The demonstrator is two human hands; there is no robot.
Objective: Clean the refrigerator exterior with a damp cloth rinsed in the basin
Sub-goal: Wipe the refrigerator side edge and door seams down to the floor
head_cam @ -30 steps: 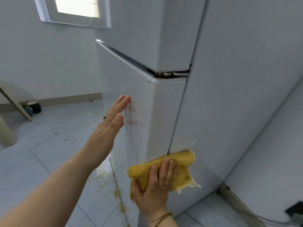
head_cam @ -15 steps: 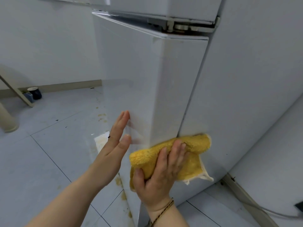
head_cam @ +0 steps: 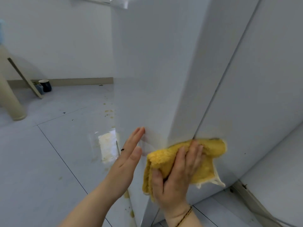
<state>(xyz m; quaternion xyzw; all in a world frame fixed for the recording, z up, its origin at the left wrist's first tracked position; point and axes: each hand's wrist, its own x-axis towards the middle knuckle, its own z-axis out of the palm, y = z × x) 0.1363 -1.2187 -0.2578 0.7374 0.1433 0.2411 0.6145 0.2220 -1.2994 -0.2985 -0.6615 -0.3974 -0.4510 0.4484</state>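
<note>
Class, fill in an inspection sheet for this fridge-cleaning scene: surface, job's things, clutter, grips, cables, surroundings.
Surface: white refrigerator, door front and side panel; faint yellowish tint beside the cloth.
Job's things: yellow cloth pressed over the door's corner edge; basin not in view.
Clutter: yellowish stains on the tiled floor beside the fridge.
Grips: left hand flat, fingertips on the door front; right hand presses the cloth with straight fingers.
Cables: thin grey line at lower right, possibly a cable.
Surroundings: dark mug, leaning board, pale column near the wall.
</note>
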